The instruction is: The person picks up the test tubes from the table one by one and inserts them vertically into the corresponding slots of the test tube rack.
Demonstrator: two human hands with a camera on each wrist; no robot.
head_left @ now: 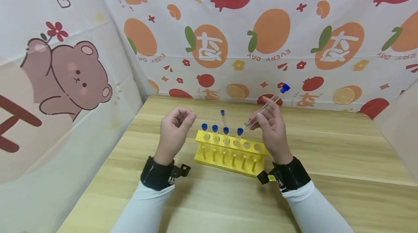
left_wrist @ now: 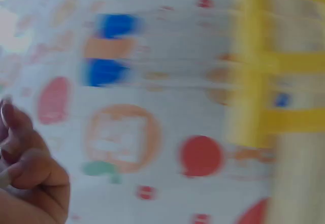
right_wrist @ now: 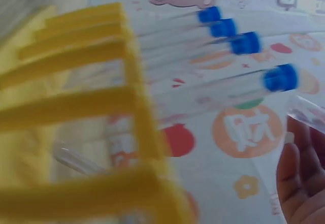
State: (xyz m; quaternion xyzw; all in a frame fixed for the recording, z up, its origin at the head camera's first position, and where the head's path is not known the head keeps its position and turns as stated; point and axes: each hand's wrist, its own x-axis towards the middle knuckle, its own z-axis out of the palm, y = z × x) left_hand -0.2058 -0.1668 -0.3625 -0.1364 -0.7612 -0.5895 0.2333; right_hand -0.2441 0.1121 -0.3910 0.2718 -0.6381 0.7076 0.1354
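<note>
My right hand grips a clear test tube with a blue cap. The tube tilts, capped end up and away to the right, its rounded bottom close over the yellow test tube rack. In the right wrist view only part of this tube shows beside the fingers. Several blue-capped tubes stand upright in the rack's left holes. Left of the rack, my left hand hovers with fingers loosely curled and nothing visible in it; the left wrist view shows the same curled fingers.
Behind the rack another blue-capped tube lies on the wooden table. Two holes at the rack's right end hold no tube. A fruit-print cloth hangs along the back, and a bear-print cloth stands at the left.
</note>
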